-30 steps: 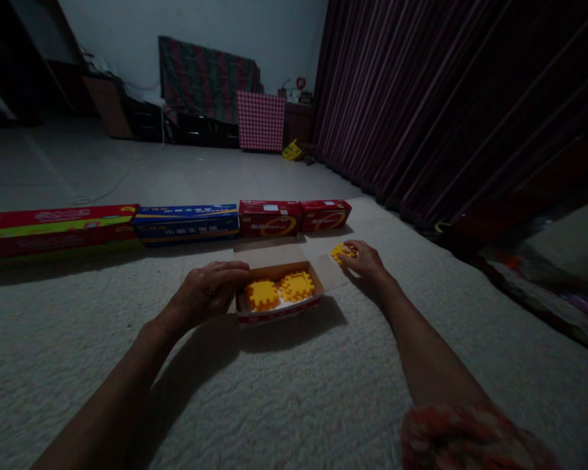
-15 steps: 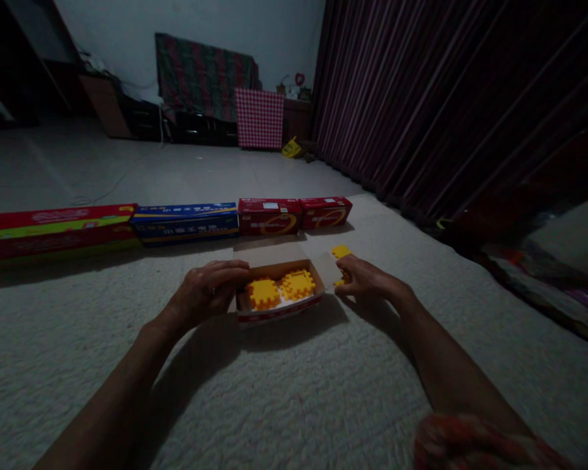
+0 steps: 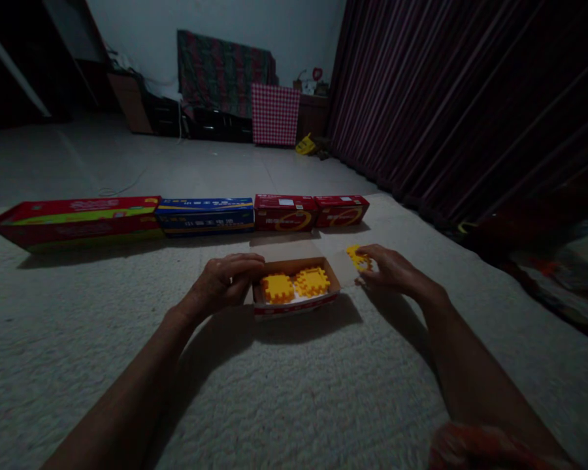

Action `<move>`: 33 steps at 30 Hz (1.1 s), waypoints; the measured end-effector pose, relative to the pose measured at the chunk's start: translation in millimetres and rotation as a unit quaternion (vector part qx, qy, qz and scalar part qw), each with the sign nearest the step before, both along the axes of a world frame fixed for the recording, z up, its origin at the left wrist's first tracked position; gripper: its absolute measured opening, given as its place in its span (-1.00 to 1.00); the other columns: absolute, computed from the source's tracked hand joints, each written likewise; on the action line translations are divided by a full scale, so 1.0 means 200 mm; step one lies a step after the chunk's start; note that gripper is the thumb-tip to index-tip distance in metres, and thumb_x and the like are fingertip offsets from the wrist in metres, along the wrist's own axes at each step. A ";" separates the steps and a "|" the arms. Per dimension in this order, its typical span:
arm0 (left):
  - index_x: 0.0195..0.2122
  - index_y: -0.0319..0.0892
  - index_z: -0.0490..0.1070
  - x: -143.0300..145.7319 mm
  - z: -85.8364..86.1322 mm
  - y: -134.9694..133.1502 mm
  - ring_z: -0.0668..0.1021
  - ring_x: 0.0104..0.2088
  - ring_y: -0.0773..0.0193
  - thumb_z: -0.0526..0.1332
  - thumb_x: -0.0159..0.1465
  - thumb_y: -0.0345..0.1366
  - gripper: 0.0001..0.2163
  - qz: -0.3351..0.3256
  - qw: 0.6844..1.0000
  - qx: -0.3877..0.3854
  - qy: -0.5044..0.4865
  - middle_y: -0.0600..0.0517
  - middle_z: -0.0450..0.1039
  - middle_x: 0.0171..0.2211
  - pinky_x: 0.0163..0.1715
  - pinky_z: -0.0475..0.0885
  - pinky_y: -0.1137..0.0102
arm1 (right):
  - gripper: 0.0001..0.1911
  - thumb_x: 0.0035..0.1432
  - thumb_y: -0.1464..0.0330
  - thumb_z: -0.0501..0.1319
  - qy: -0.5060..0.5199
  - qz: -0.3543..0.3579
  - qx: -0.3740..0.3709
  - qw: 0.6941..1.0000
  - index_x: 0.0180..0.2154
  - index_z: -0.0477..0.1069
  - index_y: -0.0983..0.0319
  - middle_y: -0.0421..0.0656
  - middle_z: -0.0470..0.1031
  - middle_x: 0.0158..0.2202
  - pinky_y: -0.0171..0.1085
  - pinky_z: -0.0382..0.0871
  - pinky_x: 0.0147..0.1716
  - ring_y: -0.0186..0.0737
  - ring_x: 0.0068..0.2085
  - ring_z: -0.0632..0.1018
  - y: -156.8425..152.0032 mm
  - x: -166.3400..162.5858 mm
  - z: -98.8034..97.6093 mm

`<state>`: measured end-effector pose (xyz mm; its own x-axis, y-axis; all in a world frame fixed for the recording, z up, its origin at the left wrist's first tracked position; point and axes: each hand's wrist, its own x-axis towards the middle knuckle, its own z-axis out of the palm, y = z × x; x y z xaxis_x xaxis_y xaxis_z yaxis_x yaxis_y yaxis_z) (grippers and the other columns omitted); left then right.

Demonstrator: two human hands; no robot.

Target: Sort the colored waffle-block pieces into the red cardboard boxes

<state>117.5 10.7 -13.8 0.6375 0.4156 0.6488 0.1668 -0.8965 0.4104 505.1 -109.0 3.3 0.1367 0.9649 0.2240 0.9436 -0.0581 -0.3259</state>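
Two yellow toothed pieces (image 3: pixel 295 286) lie in the open carton (image 3: pixel 294 304) on the carpet (image 3: pixel 294 391). Left hand (image 3: pixel 225 282) grips its left end; right hand (image 3: pixel 389 269) pinches a third yellow piece (image 3: pixel 359 257) just beside the flap. Four closed boxes (image 3: pixel 206 215) line up behind.

Mat (image 3: pixel 294 391): cloth, coarse nubbly pile, matt. Open box (image 3: pixel 296 307): thin cardboard, plain brown and matt inside, printed red outside. Yellow pieces (image 3: pixel 277 288): plastic, knobbly edges, dull sheen. Closed boxes (image 3: pixel 206 215) in a row: printed card, faintly glossy. Curtain (image 3: pixel 445 98): striped cloth, pleated, matt. Floor (image 3: pixel 176 170) beyond the mat: hard, smooth, slight sheen.
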 end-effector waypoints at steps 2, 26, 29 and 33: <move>-0.11 -0.11 0.61 0.00 -0.01 0.01 0.69 -0.14 0.23 0.14 0.29 -0.41 -0.73 0.001 1.000 -0.009 -0.011 -0.04 0.66 -0.09 -0.16 0.63 0.35 | -0.53 0.00 0.40 0.34 -0.029 0.029 0.027 0.999 0.01 0.50 0.16 0.00 0.53 0.08 0.07 0.43 0.10 0.11 0.05 0.56 0.00 -0.01 0.11; 0.09 -0.13 0.47 0.00 -0.04 0.01 0.67 -0.22 0.27 0.14 0.29 -0.45 -0.64 0.028 0.999 -0.005 -0.017 -0.05 0.65 -0.13 -0.20 0.59 0.35 | -0.57 0.09 0.44 0.31 0.021 0.328 0.016 0.944 0.04 0.43 0.16 -0.06 0.53 0.02 -0.11 0.45 0.01 -0.09 0.01 0.55 0.16 -0.74 0.26; 0.09 -0.11 0.48 -0.01 -0.04 0.02 0.67 -0.20 0.27 0.15 0.28 -0.44 -0.64 0.030 0.999 -0.011 -0.009 -0.04 0.65 -0.13 -0.18 0.60 0.35 | -0.63 0.16 0.35 0.27 0.034 0.287 0.048 0.956 0.03 0.46 0.15 -0.06 0.55 0.02 -0.09 0.46 0.03 -0.08 0.01 0.56 0.15 -0.61 0.29; 0.05 -0.12 0.51 0.00 -0.04 0.01 0.68 -0.18 0.26 0.15 0.28 -0.43 -0.66 0.032 0.999 -0.003 -0.016 -0.04 0.66 -0.13 -0.18 0.60 0.38 | -0.68 0.14 0.30 0.24 0.061 0.134 0.104 0.984 -0.04 0.52 0.16 -0.07 0.58 0.00 -0.05 0.49 0.00 -0.05 -0.04 0.58 0.19 -0.30 0.23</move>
